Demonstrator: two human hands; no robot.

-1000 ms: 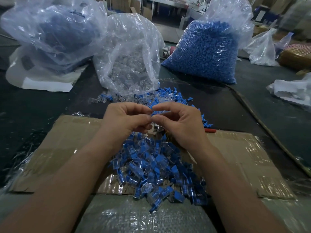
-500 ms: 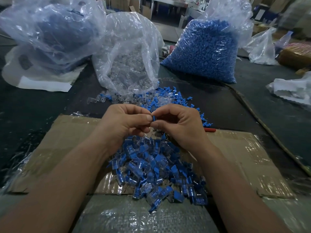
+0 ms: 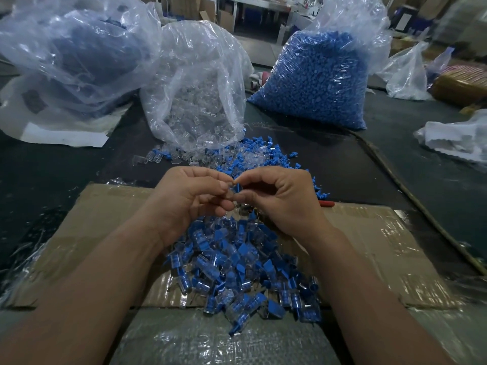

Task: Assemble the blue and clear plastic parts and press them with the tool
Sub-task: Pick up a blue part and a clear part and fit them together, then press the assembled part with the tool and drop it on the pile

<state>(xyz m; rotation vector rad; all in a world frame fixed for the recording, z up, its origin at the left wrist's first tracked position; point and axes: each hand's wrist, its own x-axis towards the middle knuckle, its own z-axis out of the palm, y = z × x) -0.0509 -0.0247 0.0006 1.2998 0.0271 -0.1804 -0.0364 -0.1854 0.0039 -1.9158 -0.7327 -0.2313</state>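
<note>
Right, both hands are up over the cardboard (image 3: 105,233), meeting fingertip to fingertip. The left hand (image 3: 195,198) has its fingers curled, thumb and forefinger pinching one side of a small blue-and-clear part (image 3: 235,189). The right hand (image 3: 279,198) pinches the other side the same way, with its other fingers curled in. The part is held in the air between the two pinches, above the far end of the pile, blue showing on the right-hand side and clear toward the left. I can't tell whether the two halves are fully seated: too small, and half hidden by fingertips. A pile of assembled pieces (image 3: 237,272) lies on the cardboard, below the hands and between the forearms. Loose blue and clear stock (image 3: 245,154) is scattered on the dark table (image 3: 52,175) just beyond the hands, at the mouth of the bag of clear parts (image 3: 195,101), which lies open toward the person. The bag of blue parts (image 3: 313,80) stands to its right, apart from it. A third bag (image 3: 73,54) at far left holds something dark blue that I can't resolve. A red object (image 3: 327,204) pokes out beside the right hand at the cardboard's far edge, mostly hidden, so no ID. Crumpled white plastic (image 3: 453,138) lies at far right. A clear plastic sheet (image 3: 210,338) covers the surface nearest the person.
</note>
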